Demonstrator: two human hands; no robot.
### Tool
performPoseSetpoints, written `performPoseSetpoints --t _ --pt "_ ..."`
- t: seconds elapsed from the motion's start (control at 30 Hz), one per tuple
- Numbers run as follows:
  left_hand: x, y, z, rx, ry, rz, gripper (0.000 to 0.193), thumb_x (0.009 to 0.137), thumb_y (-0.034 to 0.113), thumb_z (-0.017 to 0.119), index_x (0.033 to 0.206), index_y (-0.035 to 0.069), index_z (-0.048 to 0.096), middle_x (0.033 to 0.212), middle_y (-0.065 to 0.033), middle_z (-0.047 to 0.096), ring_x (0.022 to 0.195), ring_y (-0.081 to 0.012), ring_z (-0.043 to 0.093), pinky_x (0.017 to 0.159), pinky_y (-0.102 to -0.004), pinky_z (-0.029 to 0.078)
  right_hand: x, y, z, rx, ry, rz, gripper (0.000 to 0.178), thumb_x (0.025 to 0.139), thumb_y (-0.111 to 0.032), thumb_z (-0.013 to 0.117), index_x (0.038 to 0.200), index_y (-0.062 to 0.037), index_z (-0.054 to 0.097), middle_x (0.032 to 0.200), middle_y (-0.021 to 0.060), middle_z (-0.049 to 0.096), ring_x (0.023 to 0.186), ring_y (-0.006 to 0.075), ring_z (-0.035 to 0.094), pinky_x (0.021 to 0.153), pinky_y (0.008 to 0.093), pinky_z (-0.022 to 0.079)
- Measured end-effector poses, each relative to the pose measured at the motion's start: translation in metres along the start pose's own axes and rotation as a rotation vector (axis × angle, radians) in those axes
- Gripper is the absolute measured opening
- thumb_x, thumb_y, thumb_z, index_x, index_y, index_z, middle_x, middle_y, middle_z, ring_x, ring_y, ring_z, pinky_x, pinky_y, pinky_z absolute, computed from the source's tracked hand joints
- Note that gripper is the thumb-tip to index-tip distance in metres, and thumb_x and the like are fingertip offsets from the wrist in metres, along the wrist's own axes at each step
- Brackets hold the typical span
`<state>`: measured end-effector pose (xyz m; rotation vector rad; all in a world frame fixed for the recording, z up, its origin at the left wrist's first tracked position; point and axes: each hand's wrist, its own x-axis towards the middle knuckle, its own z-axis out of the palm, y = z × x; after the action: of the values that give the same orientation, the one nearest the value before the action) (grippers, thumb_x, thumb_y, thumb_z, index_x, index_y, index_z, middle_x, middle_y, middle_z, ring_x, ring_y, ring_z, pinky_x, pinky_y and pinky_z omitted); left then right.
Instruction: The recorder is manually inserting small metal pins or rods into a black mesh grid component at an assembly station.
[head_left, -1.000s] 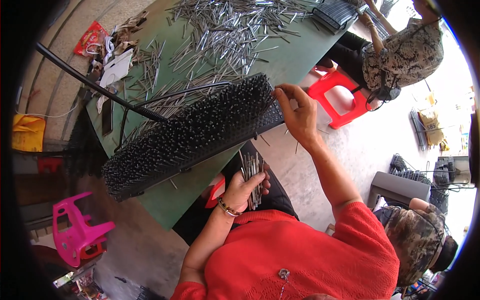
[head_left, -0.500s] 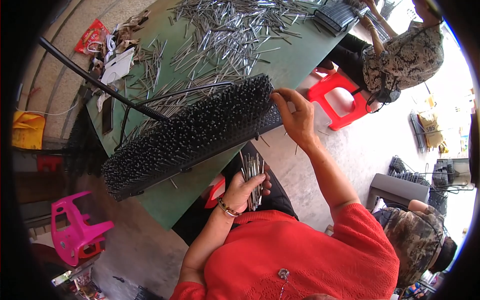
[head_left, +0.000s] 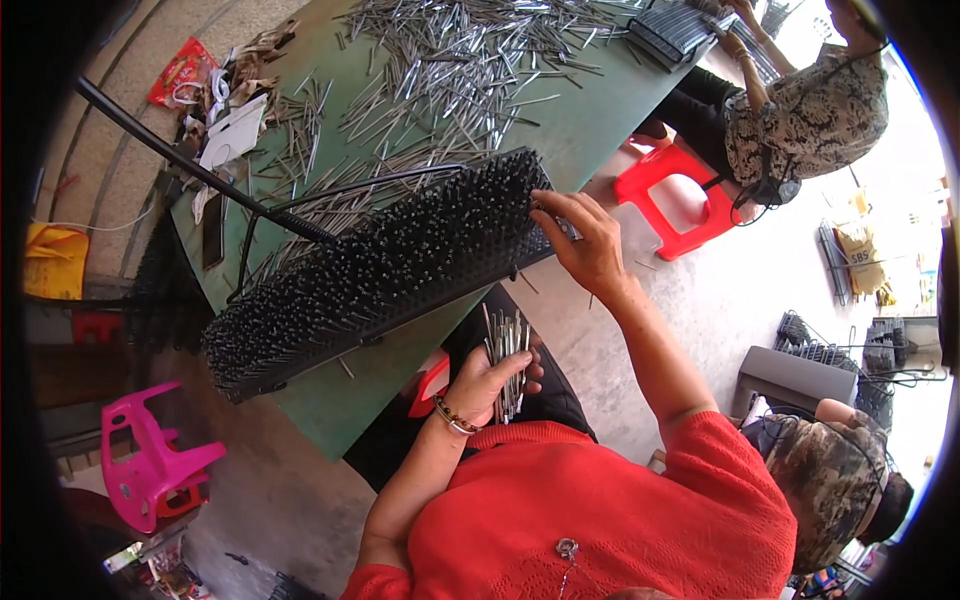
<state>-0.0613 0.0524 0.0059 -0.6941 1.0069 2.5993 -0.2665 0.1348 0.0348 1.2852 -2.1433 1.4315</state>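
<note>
My left hand (head_left: 483,386) is closed round a bundle of thin metal rods (head_left: 509,352), held upright in front of my red top. Across the table corner lies a long black block (head_left: 375,270), its upper face densely set with dark, pale-tipped pins. My right hand (head_left: 588,240) is at the block's right end, thumb and forefinger bent toward each other at its edge. Whatever lies between those fingertips is too small to make out. Loose rods like those in my left hand are heaped on the green table (head_left: 570,120) beyond the block.
A black bent tube (head_left: 180,155) reaches over the block from the upper left. Papers and a red packet (head_left: 184,72) lie at the table's left side. A red stool (head_left: 690,205) and a seated person (head_left: 800,120) are at right; a pink stool (head_left: 155,460) stands at lower left.
My right hand has shifted slightly left and down along the block's right end, its fingers a little straighter. The left hand and its rods have hardly moved.
</note>
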Motion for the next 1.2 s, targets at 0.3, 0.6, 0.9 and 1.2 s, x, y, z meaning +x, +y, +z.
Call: performPoseSetpoints --t 0.3,0.6,0.9,1.2 --pt "-0.003 0.003 0.005 0.040 -0.041 0.003 0.028 0.086 0.012 0.056 0.112 0.000 0.053 0.089 -0.0049 0.059 0.080 -0.0128 0.059 0.066 -0.0282 0.053 0.001 0.002 -0.004 -0.051 -0.147 -0.188 0.021 0.075 -0.005 0.065 0.096 -0.0047 0.064 0.088 0.0092 0.062 0.076 0.0251 0.059 0.066 0.0332 0.048" --pt "-0.003 -0.001 0.004 0.033 -0.052 0.006 0.029 0.087 0.012 0.056 0.113 0.001 0.052 0.091 -0.0044 0.058 0.082 -0.0126 0.059 0.068 -0.0289 0.053 -0.001 -0.002 -0.004 -0.033 0.039 -0.026 0.021 0.077 -0.005 0.064 0.098 -0.0035 0.064 0.088 0.0108 0.063 0.076 0.0261 0.061 0.066 0.0332 0.048" --pt "0.000 -0.003 0.001 -0.022 0.004 0.057 0.024 0.086 0.008 0.055 0.109 0.002 0.053 0.099 -0.0048 0.058 0.080 -0.0122 0.057 0.067 -0.0316 0.055 -0.001 -0.003 -0.003 -0.180 -0.121 -0.067 0.025 0.077 -0.002 0.060 0.102 -0.0032 0.060 0.100 0.0115 0.055 0.088 0.0287 0.054 0.076 0.0361 0.045" --pt "-0.002 0.011 0.001 -0.046 0.019 0.205 0.022 0.086 0.009 0.056 0.107 0.002 0.052 0.097 -0.0068 0.058 0.080 -0.0145 0.059 0.067 -0.0302 0.054 -0.030 -0.041 -0.013 0.451 -0.663 0.512 0.021 0.082 -0.021 0.065 0.085 -0.0003 0.067 0.073 0.0086 0.063 0.067 0.0145 0.060 0.058 0.0296 0.046"
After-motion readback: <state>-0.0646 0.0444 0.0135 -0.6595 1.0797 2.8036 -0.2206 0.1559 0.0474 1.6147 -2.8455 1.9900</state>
